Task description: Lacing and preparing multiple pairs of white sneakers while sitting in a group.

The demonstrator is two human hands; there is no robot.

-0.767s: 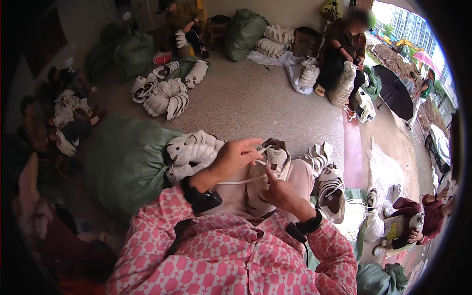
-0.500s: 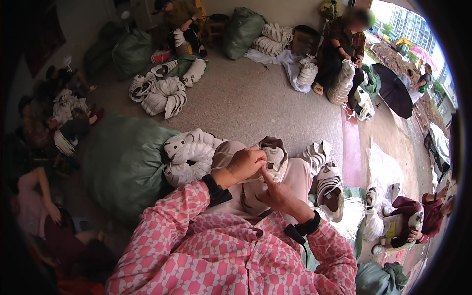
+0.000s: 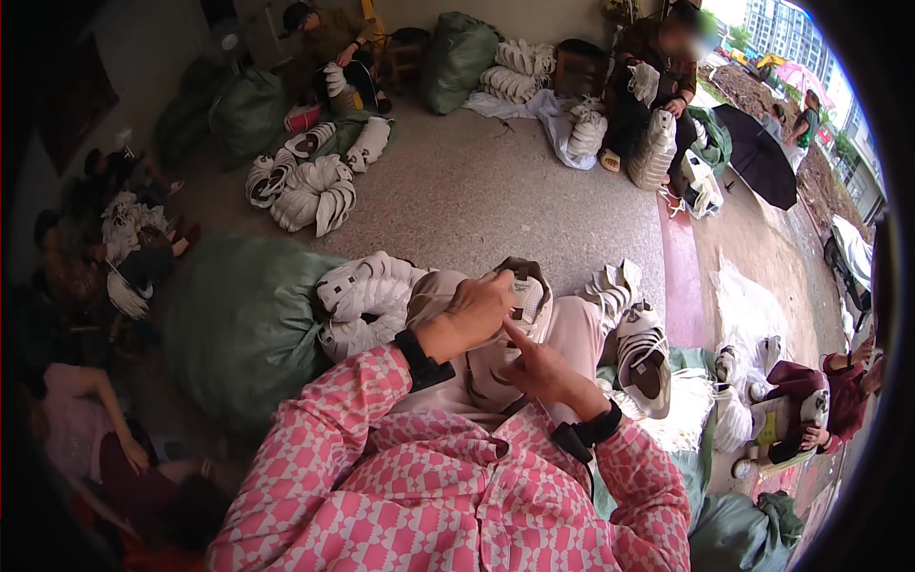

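Observation:
A white and beige sneaker (image 3: 530,294) with a brown collar rests at my knees, its collar end away from me. My left hand (image 3: 477,310) lies over the sneaker's left side, thumb and fingers pinched together; what they hold is too small to make out. Close below it, my right hand (image 3: 545,367) has its index finger stretched up toward the left fingertips at the shoe's near part, while its other fingers curl in. Whether they grip a lace is hidden. Beside my right knee stands another laced sneaker (image 3: 644,362), with its brown insole showing.
Stacked white shoe uppers (image 3: 367,296) and a big green sack (image 3: 243,324) are at my left. More uppers (image 3: 613,289) stand past my right knee; white laces (image 3: 681,410) lie on green sheeting. Several people sit around with shoe piles (image 3: 315,191); a black umbrella (image 3: 756,157) is far right.
My left hand has shifted slightly up and covers more of the sneaker's left side. My right hand has barely moved. A person at the far right has raised a white shoe upper.

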